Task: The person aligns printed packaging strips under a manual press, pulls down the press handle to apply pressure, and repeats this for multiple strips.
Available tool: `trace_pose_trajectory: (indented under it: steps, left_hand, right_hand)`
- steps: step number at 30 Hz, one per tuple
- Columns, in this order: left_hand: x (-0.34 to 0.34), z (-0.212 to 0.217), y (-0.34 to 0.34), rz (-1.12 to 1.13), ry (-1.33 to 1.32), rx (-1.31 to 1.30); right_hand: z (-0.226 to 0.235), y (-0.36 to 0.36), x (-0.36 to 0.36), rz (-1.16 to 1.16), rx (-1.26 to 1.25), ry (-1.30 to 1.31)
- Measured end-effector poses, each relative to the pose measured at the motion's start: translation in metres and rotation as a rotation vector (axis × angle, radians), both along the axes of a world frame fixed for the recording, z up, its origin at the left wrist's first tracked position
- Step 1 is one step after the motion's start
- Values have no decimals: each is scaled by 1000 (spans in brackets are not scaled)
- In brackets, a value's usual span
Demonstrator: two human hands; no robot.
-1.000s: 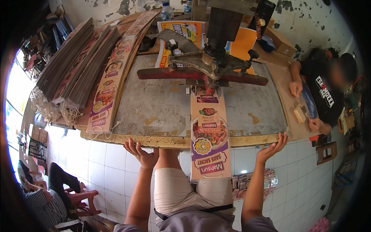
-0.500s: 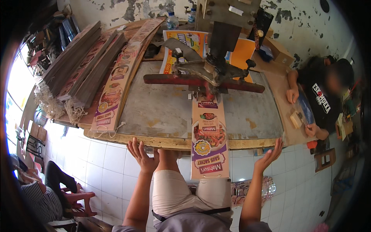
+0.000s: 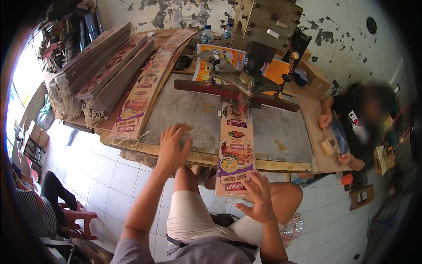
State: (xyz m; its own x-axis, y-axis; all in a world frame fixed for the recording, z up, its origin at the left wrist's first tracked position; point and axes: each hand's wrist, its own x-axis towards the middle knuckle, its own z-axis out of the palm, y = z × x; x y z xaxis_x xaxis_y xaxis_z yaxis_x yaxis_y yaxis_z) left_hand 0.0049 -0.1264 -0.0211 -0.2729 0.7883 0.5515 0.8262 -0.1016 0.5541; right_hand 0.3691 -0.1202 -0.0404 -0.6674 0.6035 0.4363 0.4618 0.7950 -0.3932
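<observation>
A long printed banner strip [image 3: 235, 152] in pink and purple runs out from beneath the press head [image 3: 248, 86] and hangs past the table's front edge. My right hand [image 3: 258, 193] is at the strip's near end, fingers spread; whether they touch it I cannot tell. Above the metal plate [image 3: 184, 112], left of the strip, my left hand [image 3: 175, 147] hovers with fingers apart and holds nothing. The press has a red crossbar [image 3: 200, 88] over the plate. To my left lies a stack of similar strips [image 3: 134, 108] with a string loop at the end.
Tied bundles of strips [image 3: 94, 72] fill the table's left side. Colourful printed sheets [image 3: 228, 55] and water bottles [image 3: 207, 34] stand behind. At right a co-worker [image 3: 356, 119] handles a blue sheet near a wooden block [image 3: 328, 146]. A red stool [image 3: 79, 215] is at lower left.
My left hand has risen from the table's front edge to over the plate. My right hand has left the edge and moved left to the strip's near end. My right leg has swung outward.
</observation>
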Motion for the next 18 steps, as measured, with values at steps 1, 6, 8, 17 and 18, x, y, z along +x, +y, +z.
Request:
trace_pose_trajectory:
  steps: [1,6,8,17,18]
  left_hand:
    - [-8,3,19,-58,4,-36]
    - [-32,-12,128,-143,159,-141]
    - [-40,-21,173,-116,245,-217]
    - [-103,-97,351,-245,554,-379]
    - [-103,-99,359,-270,533,-418]
  right_hand:
    - [0,0,-2,9,4,-15]
    - [-12,10,-7,33,22,-1]
    - [-13,10,-7,35,5,25]
    - [-11,16,-8,3,-16,3]
    - [-13,17,-6,9,-32,14]
